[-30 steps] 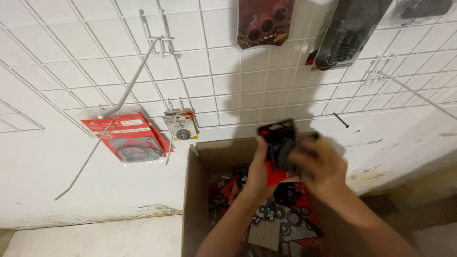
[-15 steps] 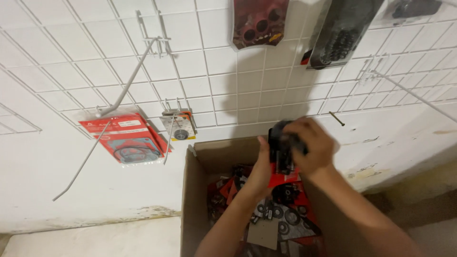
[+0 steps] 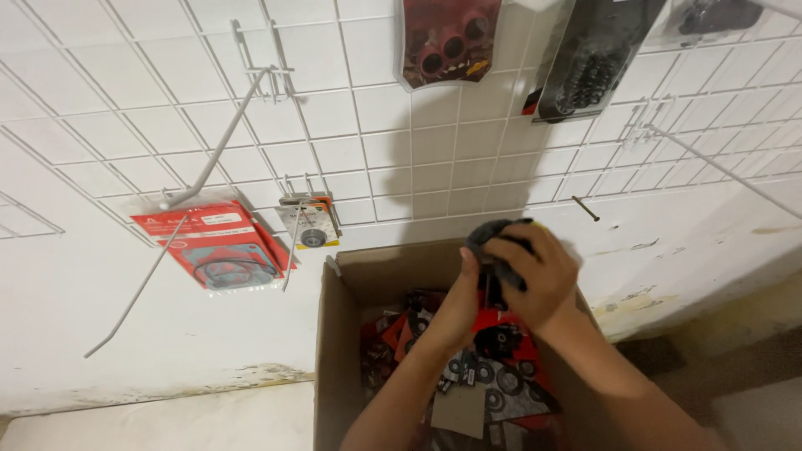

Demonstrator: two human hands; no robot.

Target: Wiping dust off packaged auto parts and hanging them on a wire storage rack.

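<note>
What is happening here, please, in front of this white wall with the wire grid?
A person stands over an open cardboard box full of red and black packets of small parts. Both hands are raised above the box: the left hand and the right hand together hold one dark packet. On the wire grid behind, a few packets already hang from hooks, among them a red packet at the left, while one long hook is bare.
</note>
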